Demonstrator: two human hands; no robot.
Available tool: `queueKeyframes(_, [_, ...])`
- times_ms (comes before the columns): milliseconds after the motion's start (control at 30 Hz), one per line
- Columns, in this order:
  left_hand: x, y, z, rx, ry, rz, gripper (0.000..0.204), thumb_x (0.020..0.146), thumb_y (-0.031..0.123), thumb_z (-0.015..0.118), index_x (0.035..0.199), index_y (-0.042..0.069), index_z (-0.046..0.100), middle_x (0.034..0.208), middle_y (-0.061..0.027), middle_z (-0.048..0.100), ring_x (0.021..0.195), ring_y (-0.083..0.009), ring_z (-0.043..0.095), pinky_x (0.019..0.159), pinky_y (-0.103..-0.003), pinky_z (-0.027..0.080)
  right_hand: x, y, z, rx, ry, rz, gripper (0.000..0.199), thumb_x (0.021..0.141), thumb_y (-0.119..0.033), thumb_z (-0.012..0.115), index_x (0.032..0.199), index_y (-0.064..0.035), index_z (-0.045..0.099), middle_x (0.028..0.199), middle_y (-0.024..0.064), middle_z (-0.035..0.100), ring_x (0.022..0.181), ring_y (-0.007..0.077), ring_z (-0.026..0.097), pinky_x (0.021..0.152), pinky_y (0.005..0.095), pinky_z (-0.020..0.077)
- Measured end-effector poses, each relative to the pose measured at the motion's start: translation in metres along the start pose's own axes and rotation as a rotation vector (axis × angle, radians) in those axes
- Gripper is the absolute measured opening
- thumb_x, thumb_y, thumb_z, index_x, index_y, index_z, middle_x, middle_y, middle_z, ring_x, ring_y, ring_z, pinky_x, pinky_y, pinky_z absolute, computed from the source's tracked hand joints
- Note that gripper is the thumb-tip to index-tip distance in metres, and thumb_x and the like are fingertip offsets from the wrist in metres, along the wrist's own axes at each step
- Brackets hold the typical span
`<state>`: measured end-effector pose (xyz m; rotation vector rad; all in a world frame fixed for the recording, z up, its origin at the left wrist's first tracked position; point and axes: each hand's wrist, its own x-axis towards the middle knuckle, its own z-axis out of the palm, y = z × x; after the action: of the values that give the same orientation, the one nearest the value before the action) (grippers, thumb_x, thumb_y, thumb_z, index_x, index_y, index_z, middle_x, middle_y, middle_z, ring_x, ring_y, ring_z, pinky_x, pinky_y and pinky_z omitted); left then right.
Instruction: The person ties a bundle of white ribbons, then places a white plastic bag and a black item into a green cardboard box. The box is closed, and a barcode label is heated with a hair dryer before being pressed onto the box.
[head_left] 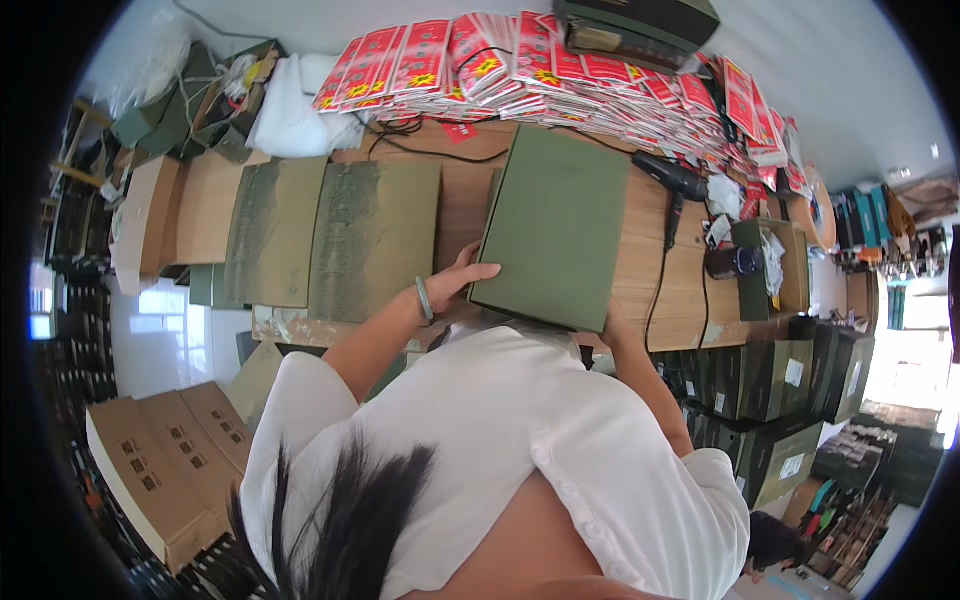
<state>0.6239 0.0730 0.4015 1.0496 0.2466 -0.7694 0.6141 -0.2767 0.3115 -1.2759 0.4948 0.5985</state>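
A closed dark green shoebox-like box [555, 225] is between my hands at the middle of the wooden table, close in front of my body. My left hand [468, 275] grips its left side, the thumb lying over the top edge and the other fingers partly hidden along the side. At the near right corner, my right hand [614, 326] holds the box from the side and below; its fingers are mostly hidden. Part of another box edge [494, 190] shows just behind the held box's left side. A bracelet circles my left wrist.
Two dusty green boxes [375, 240] lie left on the table [650, 250], beside an open brown carton [155, 215]. Red printed packets [420, 60] are piled along the back. A black hair dryer [670, 176] with its cord lies right. Green boxes [780, 380] are stacked below right.
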Motion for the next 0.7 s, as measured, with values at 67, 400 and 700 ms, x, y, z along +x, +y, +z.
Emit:
queueKeyframes(67, [-0.009,0.003,-0.009,-0.108,-0.006,0.032,0.108,0.076,0.039,0.076,0.150,0.010,0.004,0.148,-0.0134,0.026,0.137,-0.0295,0.029,0.109,-0.043,0.032,-0.009,0.001,0.010,0.014,0.042,-0.007,0.070,0.091,-0.055,0.052,0.140,-0.0062,0.038,0.126,0.0158,0.054,0.106,0.0260,0.059,0.087,0.0364,0.0504])
queueKeyframes(400, [-0.098,-0.027,-0.029,-0.389,0.386,0.535,0.051,0.090,0.043,0.057,0.124,0.005,0.055,0.119,-0.0096,0.060,0.111,-0.0214,0.057,0.097,-0.036,0.043,0.022,0.026,0.015,0.074,-0.194,-0.019,0.072,0.092,-0.041,0.061,0.144,-0.0037,0.028,0.138,0.0183,0.043,0.123,0.0308,0.047,0.101,0.0427,0.0430])
queueKeyframes(700, [-0.155,-0.042,-0.027,-0.191,0.825,0.550,0.052,0.086,0.042,0.064,0.122,0.006,0.055,0.115,-0.0062,0.062,0.107,-0.0197,0.059,0.092,-0.036,0.046,0.021,0.004,-0.033,0.223,-0.323,0.097,0.075,0.091,-0.055,0.054,0.140,-0.0022,0.032,0.137,0.0193,0.042,0.121,0.0363,0.049,0.100,0.0488,0.0451])
